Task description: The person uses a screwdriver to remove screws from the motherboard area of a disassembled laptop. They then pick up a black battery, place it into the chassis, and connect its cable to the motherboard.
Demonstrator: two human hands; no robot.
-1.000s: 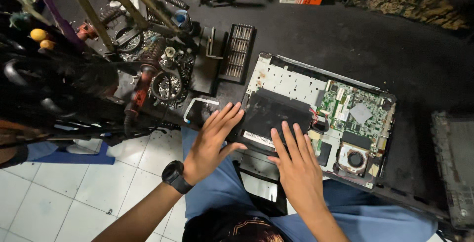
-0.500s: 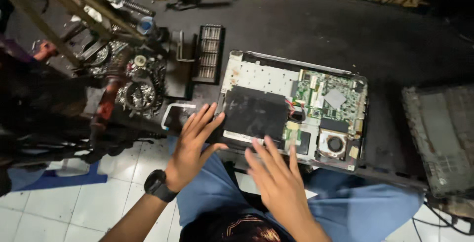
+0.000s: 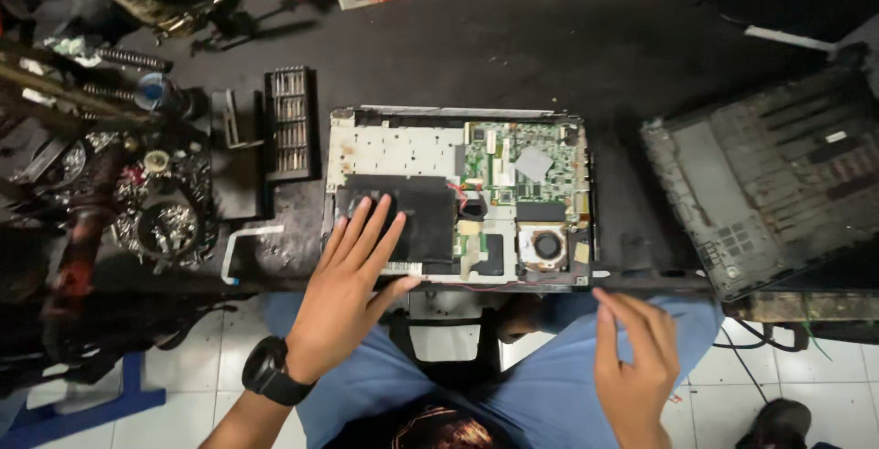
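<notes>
Opened laptop (image 3: 458, 197) at frame centre on dark bench (image 3: 513, 55), bottom cover off, board and fan exposed, near edge toward person for reach.

Left hand (image 3: 352, 307), lower centre-left: fingers spread flat, palm down on black battery panel (image 3: 398, 220), gripping nothing; likely steadying chassis.

Right hand (image 3: 636, 367), lower right: off laptop, over lap, fingers loosely curled, half open, empty so far as visible.

Removed cover (image 3: 769, 183) parked right, clear of work. Bit case (image 3: 289, 121) and screw dish (image 3: 167, 227) left, within reach.
</notes>
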